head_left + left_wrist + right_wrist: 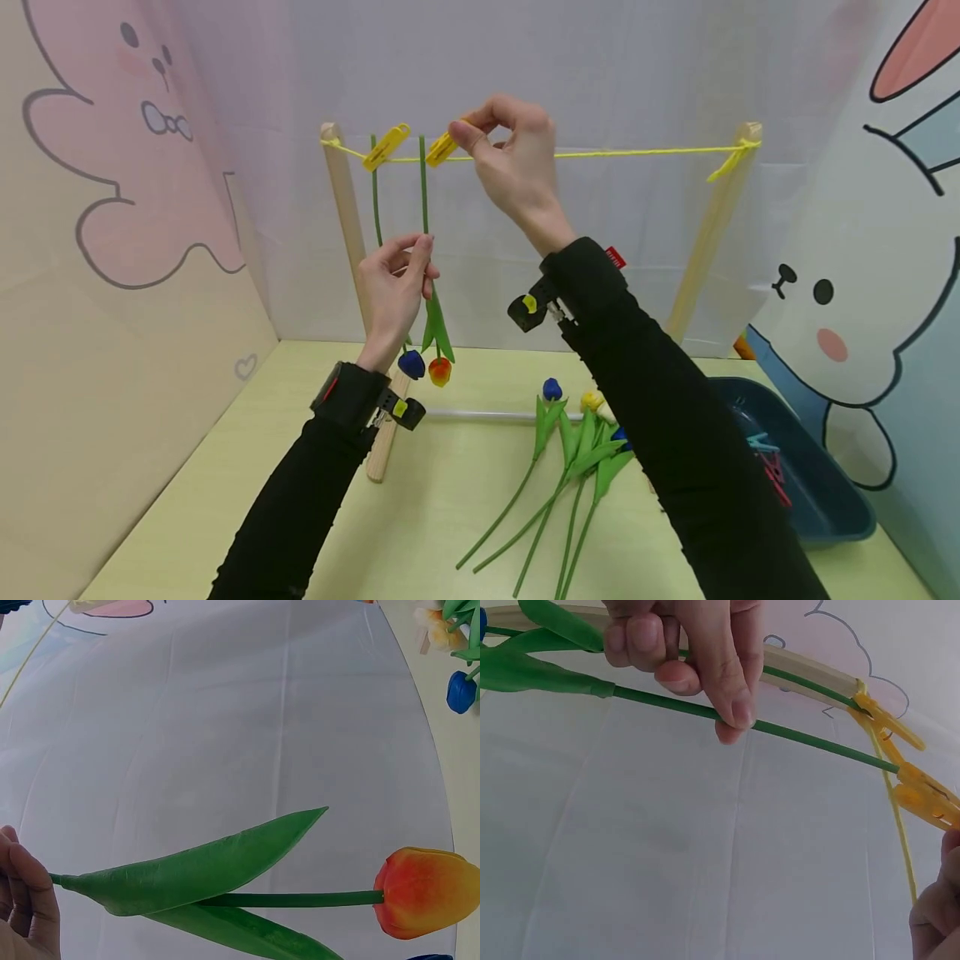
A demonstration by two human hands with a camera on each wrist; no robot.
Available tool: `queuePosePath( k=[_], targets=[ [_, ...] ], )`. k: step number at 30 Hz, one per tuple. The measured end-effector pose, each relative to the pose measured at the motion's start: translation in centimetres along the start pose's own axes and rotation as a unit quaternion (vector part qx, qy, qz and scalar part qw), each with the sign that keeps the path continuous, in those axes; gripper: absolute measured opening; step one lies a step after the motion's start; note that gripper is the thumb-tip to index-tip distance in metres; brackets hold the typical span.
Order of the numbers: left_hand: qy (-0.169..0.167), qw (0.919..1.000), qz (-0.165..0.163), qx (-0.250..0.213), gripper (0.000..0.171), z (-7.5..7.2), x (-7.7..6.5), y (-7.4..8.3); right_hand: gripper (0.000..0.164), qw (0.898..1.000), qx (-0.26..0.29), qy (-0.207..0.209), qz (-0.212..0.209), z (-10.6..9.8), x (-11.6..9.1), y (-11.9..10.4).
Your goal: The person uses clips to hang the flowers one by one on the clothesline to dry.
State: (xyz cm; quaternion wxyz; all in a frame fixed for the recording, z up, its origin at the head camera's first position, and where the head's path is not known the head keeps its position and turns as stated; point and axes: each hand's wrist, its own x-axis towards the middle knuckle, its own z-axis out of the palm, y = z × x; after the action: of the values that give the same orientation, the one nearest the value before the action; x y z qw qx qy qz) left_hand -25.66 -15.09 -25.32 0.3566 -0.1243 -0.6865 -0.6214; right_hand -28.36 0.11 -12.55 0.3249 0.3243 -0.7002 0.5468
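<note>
My left hand (392, 287) pinches the green stem of an orange-red tulip (440, 372), which hangs bloom down. Its stem top rises past the yellow cord (637, 152). Between thumb and fingers, my right hand (517, 158) holds a yellow clothespin (441, 150) beside the stem, at the cord. In the right wrist view, the tip of this clothespin (928, 796) meets the stem's end. To the left, a second yellow clothespin (386, 148) clips a blue tulip (412, 364) to the cord, also upside down; the left hand partly hides its stem.
Wooden posts (341, 187) at both sides carry the cord. Several tulips (570, 467) lie on the table, partly behind the right forearm. A dark blue basin (832, 500) at the right holds blue and red clothespins (772, 471). Cartoon-printed walls stand at both sides.
</note>
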Motion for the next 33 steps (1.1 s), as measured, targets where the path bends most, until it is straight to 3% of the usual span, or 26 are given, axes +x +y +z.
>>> queuePosePath(
  k=[8,33],
  targets=[
    [0.001,0.9999,-0.010,-0.006,0.029,0.03,0.13,-0.07,0.018,0.999,-0.017,0.004,0.036,0.24,0.03,0.02],
    [-0.012,0.9997,-0.017,-0.016,0.027,0.42,0.35,0.35,0.018,0.997,0.001,-0.005,0.081,0.45,0.32,0.04]
  ],
)
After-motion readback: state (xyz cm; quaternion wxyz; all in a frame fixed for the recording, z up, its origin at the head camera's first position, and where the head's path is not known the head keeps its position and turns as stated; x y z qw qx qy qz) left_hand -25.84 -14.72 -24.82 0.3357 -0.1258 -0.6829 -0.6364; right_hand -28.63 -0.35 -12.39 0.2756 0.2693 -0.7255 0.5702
